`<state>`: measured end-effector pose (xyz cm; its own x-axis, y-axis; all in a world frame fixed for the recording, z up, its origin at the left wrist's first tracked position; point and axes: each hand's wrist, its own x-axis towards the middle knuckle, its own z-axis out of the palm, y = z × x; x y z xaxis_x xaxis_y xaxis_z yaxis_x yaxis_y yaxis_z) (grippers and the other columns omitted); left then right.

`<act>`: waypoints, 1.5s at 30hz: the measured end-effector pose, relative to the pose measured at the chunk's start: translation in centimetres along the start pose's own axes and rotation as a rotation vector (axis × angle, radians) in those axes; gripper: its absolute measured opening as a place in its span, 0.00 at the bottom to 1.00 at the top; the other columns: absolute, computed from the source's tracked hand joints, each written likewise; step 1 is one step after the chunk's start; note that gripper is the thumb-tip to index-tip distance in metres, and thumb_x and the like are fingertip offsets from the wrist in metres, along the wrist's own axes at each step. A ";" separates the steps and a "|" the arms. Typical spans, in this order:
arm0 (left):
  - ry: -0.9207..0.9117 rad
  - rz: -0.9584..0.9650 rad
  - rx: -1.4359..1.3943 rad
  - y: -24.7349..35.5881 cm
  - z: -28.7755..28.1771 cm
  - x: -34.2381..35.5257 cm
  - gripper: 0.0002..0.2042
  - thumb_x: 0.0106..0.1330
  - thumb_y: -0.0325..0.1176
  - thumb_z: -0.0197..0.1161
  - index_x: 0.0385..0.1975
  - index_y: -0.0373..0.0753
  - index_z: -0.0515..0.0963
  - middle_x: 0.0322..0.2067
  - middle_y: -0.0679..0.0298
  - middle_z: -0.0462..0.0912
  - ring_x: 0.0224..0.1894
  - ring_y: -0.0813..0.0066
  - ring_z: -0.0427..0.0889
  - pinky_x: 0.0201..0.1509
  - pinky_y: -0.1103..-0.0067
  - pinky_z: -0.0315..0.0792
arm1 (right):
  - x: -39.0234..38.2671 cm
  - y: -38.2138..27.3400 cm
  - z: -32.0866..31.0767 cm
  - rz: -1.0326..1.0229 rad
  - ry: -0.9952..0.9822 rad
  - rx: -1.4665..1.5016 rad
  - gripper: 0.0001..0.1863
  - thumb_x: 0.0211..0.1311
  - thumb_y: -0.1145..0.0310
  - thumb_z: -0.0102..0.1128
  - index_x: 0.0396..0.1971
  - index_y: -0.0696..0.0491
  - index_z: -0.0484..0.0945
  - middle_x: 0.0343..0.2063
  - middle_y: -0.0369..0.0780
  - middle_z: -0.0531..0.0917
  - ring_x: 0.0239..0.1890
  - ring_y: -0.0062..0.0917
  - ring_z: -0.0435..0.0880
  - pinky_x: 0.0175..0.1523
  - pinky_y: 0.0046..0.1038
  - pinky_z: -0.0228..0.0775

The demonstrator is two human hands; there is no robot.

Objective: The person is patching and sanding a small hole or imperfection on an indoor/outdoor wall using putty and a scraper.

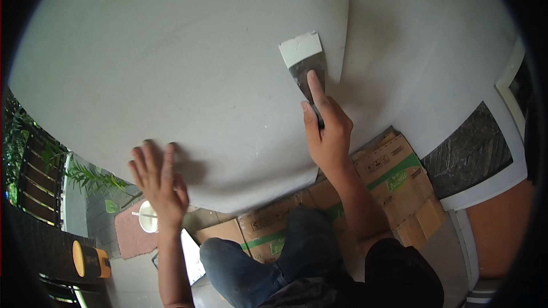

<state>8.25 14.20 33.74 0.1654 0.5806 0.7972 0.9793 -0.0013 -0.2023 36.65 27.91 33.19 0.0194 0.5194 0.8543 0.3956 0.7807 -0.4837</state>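
My right hand (329,128) grips a putty knife (307,74) by its handle, the index finger stretched along the dark blade. White filler covers the blade's broad end, which points up in front of the pale wall (200,68). Whether the blade touches the wall, I cannot tell. Lower left, my left hand (157,182) has its fingers spread at the wall's surface and holds nothing. A few small white specks mark the wall between the two hands. Close to the wall's corner edge, the knife is just left of that vertical line.
Flattened cardboard (394,177) lies along the wall's foot, beneath my knees. A white tub (148,217) with a stick in it stands on a reddish mat (130,231). Further left are a yellow-and-black container (91,259), plants (94,174) and a slatted fence. Dark stone cladding (471,148) is at right.
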 end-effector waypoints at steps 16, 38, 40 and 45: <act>0.232 0.010 0.289 -4.8 -2.1 2.5 0.23 0.69 0.35 0.41 0.63 0.41 0.65 0.68 0.48 0.55 0.72 0.48 0.47 0.72 0.55 0.37 | -0.4 2.1 -1.9 -0.060 0.047 -0.011 0.28 0.62 0.74 0.56 0.63 0.47 0.66 0.23 0.44 0.76 0.24 0.34 0.76 0.32 0.33 0.70; 0.505 -0.714 -0.878 -4.1 -0.9 -1.2 0.25 0.72 0.31 0.47 0.65 0.25 0.54 0.63 0.47 0.63 0.65 0.64 0.63 0.68 0.74 0.54 | -8.5 5.4 -2.0 0.064 0.067 0.004 0.29 0.61 0.73 0.54 0.64 0.54 0.63 0.27 0.46 0.75 0.25 0.41 0.75 0.31 0.36 0.69; 0.494 -0.703 -0.798 -4.3 -0.2 -2.6 0.24 0.73 0.33 0.44 0.64 0.25 0.57 0.61 0.48 0.66 0.62 0.64 0.66 0.66 0.75 0.55 | -7.6 5.5 -2.6 0.048 0.030 -0.004 0.30 0.61 0.73 0.53 0.65 0.55 0.61 0.27 0.47 0.75 0.24 0.40 0.75 0.30 0.36 0.69; 0.491 -0.682 -0.851 -3.1 0.5 -4.8 0.25 0.74 0.39 0.42 0.63 0.26 0.60 0.61 0.47 0.64 0.63 0.62 0.63 0.68 0.73 0.52 | -3.1 4.3 -2.5 -0.068 -0.037 -0.055 0.30 0.61 0.73 0.53 0.64 0.55 0.61 0.27 0.47 0.75 0.26 0.42 0.76 0.30 0.36 0.70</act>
<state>4.34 11.84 30.27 -0.5729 0.2979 0.7635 0.6148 -0.4598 0.6407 40.63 28.83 28.95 -0.0430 0.4794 0.8765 0.4447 0.7948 -0.4129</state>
